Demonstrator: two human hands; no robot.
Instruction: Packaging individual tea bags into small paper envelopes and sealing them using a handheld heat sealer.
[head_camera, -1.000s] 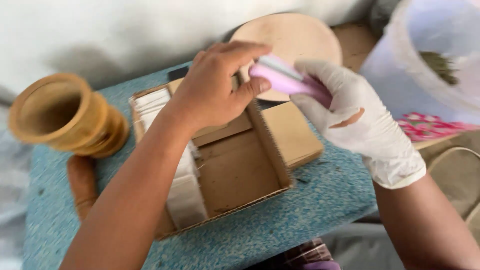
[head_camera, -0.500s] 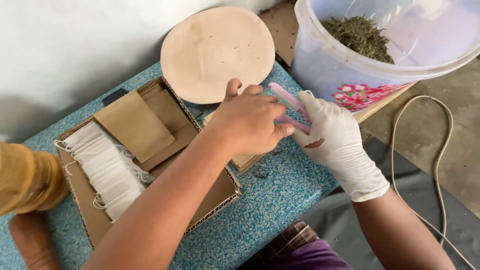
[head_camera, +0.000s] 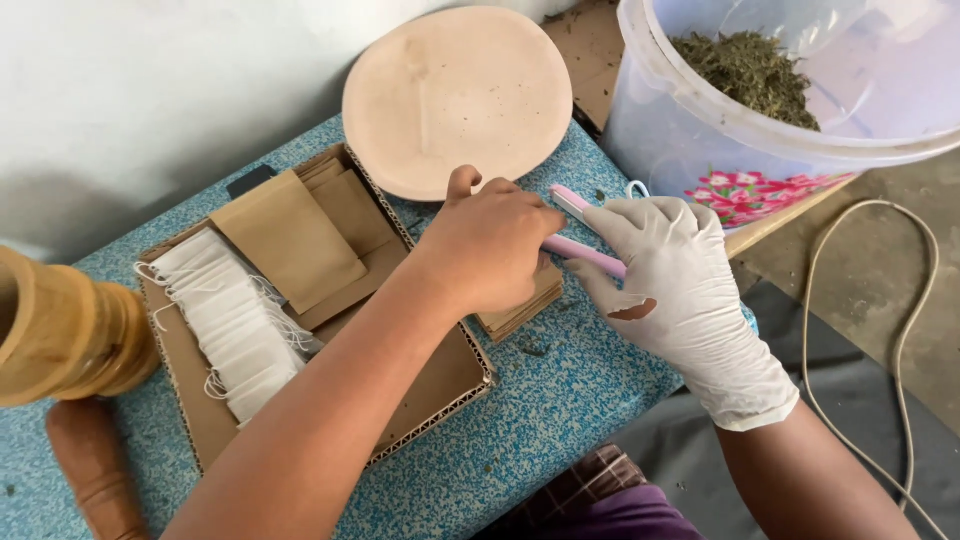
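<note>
Far left, 9 o'clock: wooden mortar (head_camera: 60, 330) tipped on its side, wooden pestle (head_camera: 95, 470) below it at 7 o'clock. Next right: shallow cardboard box (head_camera: 440, 385) on the blue speckled table (head_camera: 560, 420), white filter bags (head_camera: 230, 320) stacked along its left side, brown paper pouches (head_camera: 290, 240) at its 12 o'clock end. Round wooden plate (head_camera: 460, 95) at 12 o'clock of the box. Centre: bare left hand (head_camera: 490, 250) curled over a short stack of brown pouches (head_camera: 525, 305), fingertips pinching the near end of the pink tool (head_camera: 585, 255). Just right: gloved right hand (head_camera: 675, 275), fingers narrow, closed around the same pink tool; glove torn at the thumb base. 1 o'clock: white bucket (head_camera: 700, 130) with dried green herb (head_camera: 750, 70). Far right: cable (head_camera: 900, 330) on the floor.
</note>
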